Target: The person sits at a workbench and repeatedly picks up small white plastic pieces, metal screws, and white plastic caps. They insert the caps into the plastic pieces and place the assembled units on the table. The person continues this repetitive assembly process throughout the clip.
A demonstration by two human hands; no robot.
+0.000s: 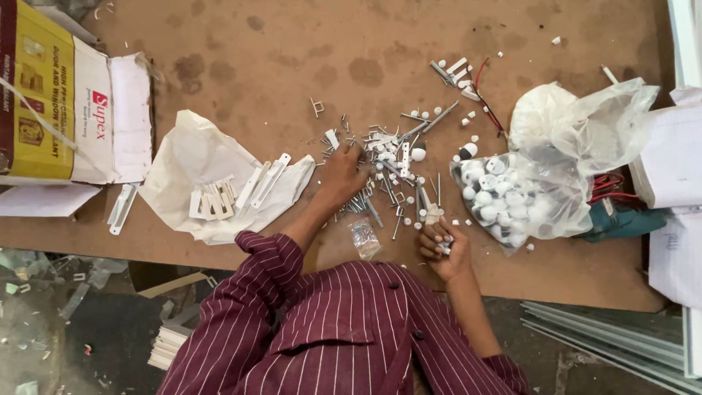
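A brown board table (307, 51) fills most of the view, and the pile of screws (391, 172) scattered near its middle serves as the landmark. Far to the left of the pile lies a yellow and white cardboard box (66, 102), flattened at one end. Between box and pile sits a crumpled white bag (194, 157) with flat white plastic brackets (216, 199) resting on it. To the right of the pile is a clear plastic bag (526, 194) full of small white round caps (497, 197), with red wires and a teal tool (621, 221) beyond it.

The left hand (342, 175) rests on the left edge of the pile, fingers curled down into the screws and small white parts; what it pinches cannot be told. The right hand (442, 249) is just below the pile, near the table edge, cupped palm up with fingers folded over a few small metal pieces (443, 247). A little packet of screws (363, 235) lies between the two hands, just below the pile.
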